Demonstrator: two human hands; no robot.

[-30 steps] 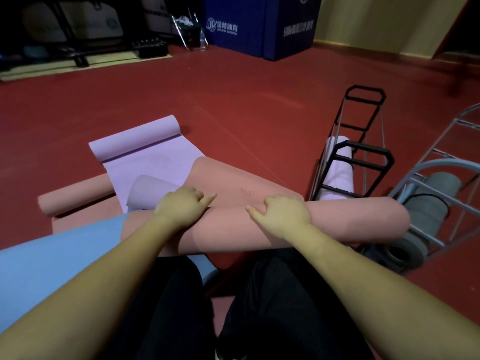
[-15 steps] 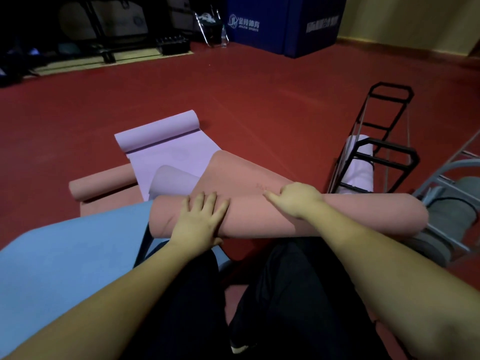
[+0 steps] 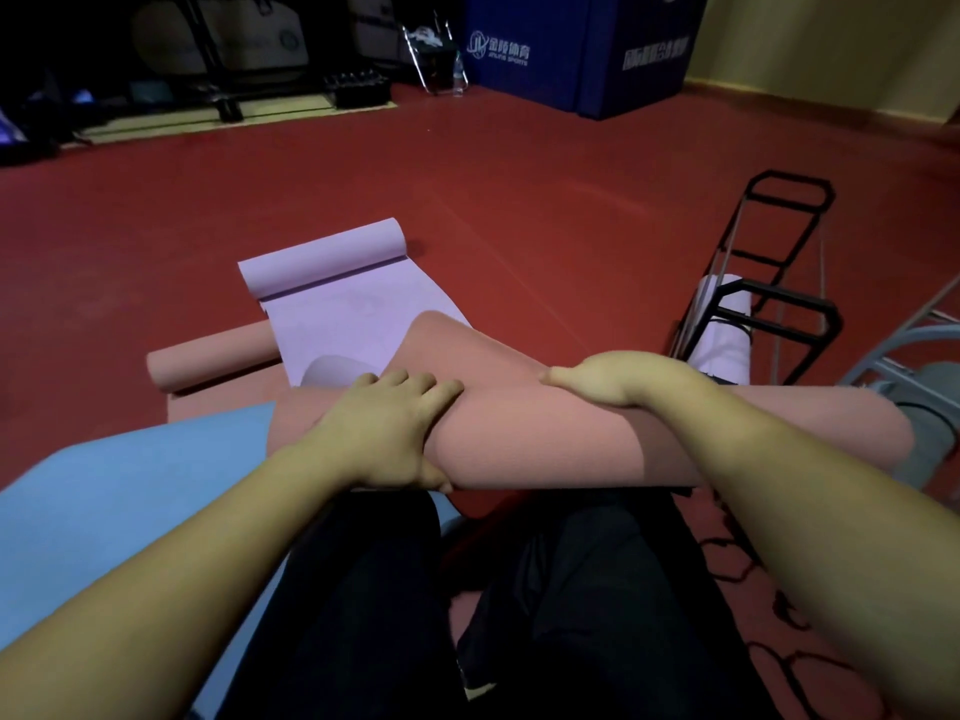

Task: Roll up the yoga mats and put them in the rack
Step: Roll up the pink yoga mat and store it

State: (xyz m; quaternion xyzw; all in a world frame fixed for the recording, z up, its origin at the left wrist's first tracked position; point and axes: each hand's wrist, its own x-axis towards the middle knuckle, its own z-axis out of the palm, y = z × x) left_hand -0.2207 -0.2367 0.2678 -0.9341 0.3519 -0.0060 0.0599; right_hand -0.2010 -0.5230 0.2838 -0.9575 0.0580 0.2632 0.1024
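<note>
A thick pink mat roll (image 3: 545, 439) lies crosswise in front of my knees, its loose tail (image 3: 467, 350) still flat beyond it. My left hand (image 3: 384, 428) clasps the roll's left part, fingers over the top and thumb on the near side. My right hand (image 3: 623, 379) grips the far top edge of the roll with curled fingers. A purple mat (image 3: 353, 324) lies beyond, rolled only at its far end. A black rack (image 3: 779, 314) at the right holds a white rolled mat (image 3: 727, 330).
A second pink roll (image 3: 208, 361) lies at the left, a blue mat (image 3: 130, 501) is spread at my lower left. A grey rack (image 3: 909, 335) with a grey rolled mat (image 3: 930, 439) stands at the far right. Blue padded block (image 3: 582, 49) and gear line the back wall.
The pink roll has grown and advanced over its tail. My left hand went from lying flat on top to clasping the roll with the thumb on the near side.
</note>
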